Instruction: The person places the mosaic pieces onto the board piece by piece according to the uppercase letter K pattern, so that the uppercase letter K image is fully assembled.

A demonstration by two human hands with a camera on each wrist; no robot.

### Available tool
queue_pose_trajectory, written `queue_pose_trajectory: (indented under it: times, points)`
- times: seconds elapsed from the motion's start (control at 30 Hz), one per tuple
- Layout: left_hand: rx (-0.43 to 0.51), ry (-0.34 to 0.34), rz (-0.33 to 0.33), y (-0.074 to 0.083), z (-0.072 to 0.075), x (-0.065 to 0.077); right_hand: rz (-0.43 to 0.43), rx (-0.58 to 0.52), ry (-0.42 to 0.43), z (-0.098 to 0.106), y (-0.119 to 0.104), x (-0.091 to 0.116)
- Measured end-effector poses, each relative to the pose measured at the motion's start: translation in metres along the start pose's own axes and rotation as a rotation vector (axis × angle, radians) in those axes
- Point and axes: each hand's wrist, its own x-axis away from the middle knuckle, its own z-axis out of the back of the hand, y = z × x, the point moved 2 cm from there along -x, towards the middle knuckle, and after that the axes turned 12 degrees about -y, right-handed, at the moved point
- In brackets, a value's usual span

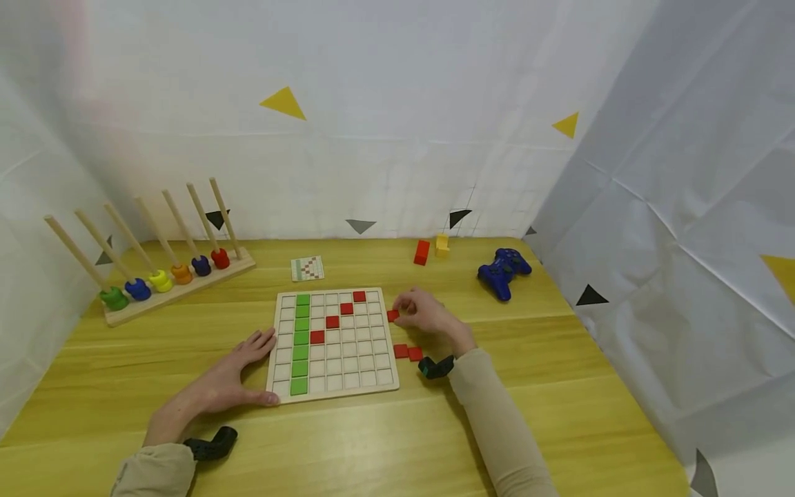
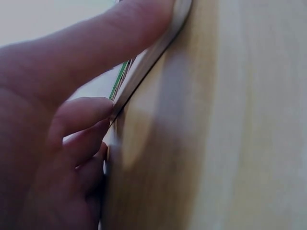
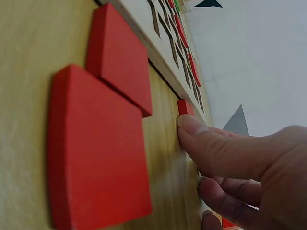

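A wooden grid board (image 1: 368,379) lies flat on the table. Green tiles (image 1: 301,353) fill one column, and several red tiles (image 1: 332,322) climb diagonally to the upper right. My left hand (image 1: 226,379) rests at the board's left edge, fingers extended and thumb at the lower left corner; the thumb (image 2: 120,28) lies along the rim in the left wrist view. By the right edge, my right hand (image 1: 426,315) pinches a red tile (image 3: 184,107) between thumb and fingers, low over the tabletop. Two loose red tiles (image 1: 401,351) lie beside the board, nearer me.
Behind the board lies a small pattern card (image 1: 307,268). A peg stand (image 1: 180,290) with coloured rings is at the back left. A red block (image 1: 421,252), a yellow piece (image 1: 442,246) and a blue game controller (image 1: 504,273) sit at the back right. White sheeting (image 1: 397,172) encloses the table.
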Motion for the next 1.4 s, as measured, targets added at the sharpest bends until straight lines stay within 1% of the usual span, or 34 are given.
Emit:
queue_pose_trajectory:
  times: [0.33,0.63,0.77,0.83,0.97,1.07,1.17,1.27,1.4]
  points:
    - [-0.015,0.002,0.014,-0.001,-0.001,0.000,0.003,0.011,-0.006,-0.002,0.002,-0.001]
    - [-0.029,0.009,0.008,-0.002,-0.003,-0.001,0.018,0.030,-0.011,-0.002,0.005,-0.001]
    - [-0.026,0.001,0.007,-0.001,-0.003,-0.002,0.051,0.042,-0.005,-0.001,0.003,0.003]
    - [-0.019,-0.003,0.003,-0.001,-0.003,-0.002,0.083,0.056,0.002,0.000,0.000,0.006]
    - [-0.017,-0.003,-0.006,-0.001,-0.001,0.000,0.171,0.075,0.031,0.001,-0.013,0.011]
    - [-0.023,0.001,-0.016,0.000,-0.001,0.000,0.242,0.103,0.050,-0.002,-0.029,0.014]
    - [-0.016,0.006,-0.019,0.001,0.000,0.001,0.298,0.144,0.045,-0.010,-0.047,0.016]
    - [-0.022,0.008,-0.019,0.001,0.000,0.001,0.318,0.159,0.026,-0.020,-0.065,0.014]
    - [-0.029,0.001,-0.010,0.000,0.000,0.000,0.310,0.149,0.004,-0.031,-0.087,0.011]
